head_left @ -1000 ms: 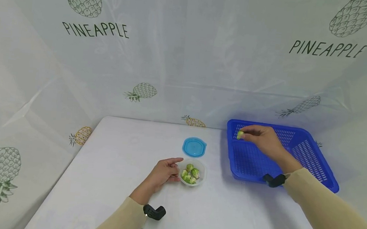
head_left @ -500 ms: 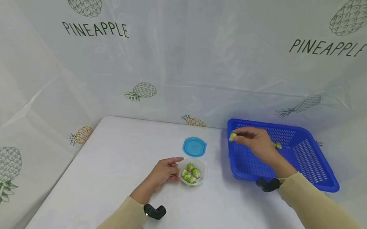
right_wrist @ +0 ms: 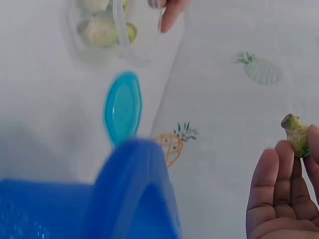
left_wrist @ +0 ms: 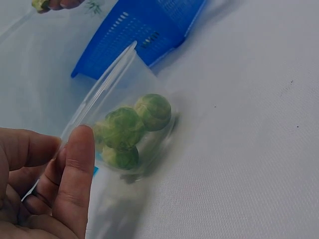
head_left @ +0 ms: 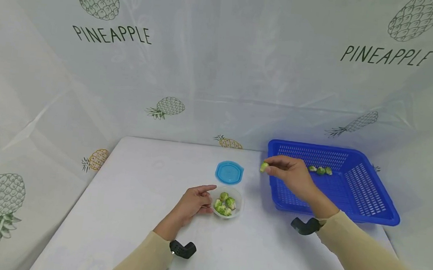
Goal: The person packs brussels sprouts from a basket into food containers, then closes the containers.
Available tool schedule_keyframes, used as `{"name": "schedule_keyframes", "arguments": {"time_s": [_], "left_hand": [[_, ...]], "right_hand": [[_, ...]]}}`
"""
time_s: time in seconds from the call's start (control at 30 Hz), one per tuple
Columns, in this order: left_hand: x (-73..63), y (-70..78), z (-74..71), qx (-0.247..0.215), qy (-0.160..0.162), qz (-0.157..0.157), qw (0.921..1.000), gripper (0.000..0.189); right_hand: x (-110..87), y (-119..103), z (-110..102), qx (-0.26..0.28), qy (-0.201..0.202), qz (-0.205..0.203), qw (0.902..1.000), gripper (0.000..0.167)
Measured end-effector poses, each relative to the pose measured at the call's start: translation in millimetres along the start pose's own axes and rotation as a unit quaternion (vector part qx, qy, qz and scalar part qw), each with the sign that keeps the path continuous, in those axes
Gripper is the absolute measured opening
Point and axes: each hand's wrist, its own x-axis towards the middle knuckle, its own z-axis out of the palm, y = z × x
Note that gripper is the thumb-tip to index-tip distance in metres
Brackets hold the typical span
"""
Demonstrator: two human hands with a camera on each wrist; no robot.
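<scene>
In the head view my right hand pinches a small Brussels sprout between thumb and fingertips, just off the left rim of the blue basket. The right wrist view shows this sprout with its cut stem upward. My left hand holds the near-left side of a clear round plastic tub on the table. Seen from the left wrist, the thumb and fingers pinch the tub's rim. Inside lie several Brussels sprouts, pale green and bunched together.
The blue perforated basket stands at the right back of the white table, with several sprouts by its far wall. A light-blue lid lies behind the tub. A pineapple-print sheet hangs behind the table.
My right hand has moved left, carrying the sprout from over the basket to just outside its left rim. The sprouts in the basket have come into sight. The left hand stays put.
</scene>
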Motion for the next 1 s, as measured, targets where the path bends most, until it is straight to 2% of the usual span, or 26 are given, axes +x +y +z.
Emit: {"name": "schedule_keyframes", "arguments": {"time_s": [0.27, 0.43, 0.73, 0.87, 1.0], "left_hand": [[1.4, -1.2, 0.1, -0.001, -0.001, 0.001, 1.0000, 0.053], [2.2, -1.5, 0.1, -0.001, -0.001, 0.002, 1.0000, 0.054], [1.2, -0.5, 1.4, -0.001, -0.001, 0.003, 1.0000, 0.055], [1.2, -1.0, 1.6, -0.002, 0.001, 0.002, 1.0000, 0.055], [1.1, -1.1, 1.6, -0.004, 0.003, 0.001, 1.0000, 0.055]], "right_hand": [[-7.5, 2, 25, 0.038, -0.003, -0.018, 0.9991, 0.025], [-12.9, 2, 43, 0.059, -0.022, -0.028, 0.9976, 0.023], [-20.9, 14, 70, 0.079, -0.064, -0.014, 0.9948, 0.024], [-23.2, 22, 80, 0.069, -0.068, -0.003, 0.9953, 0.022], [-24.7, 28, 88, 0.030, -0.061, -0.002, 0.9977, 0.020]]}}
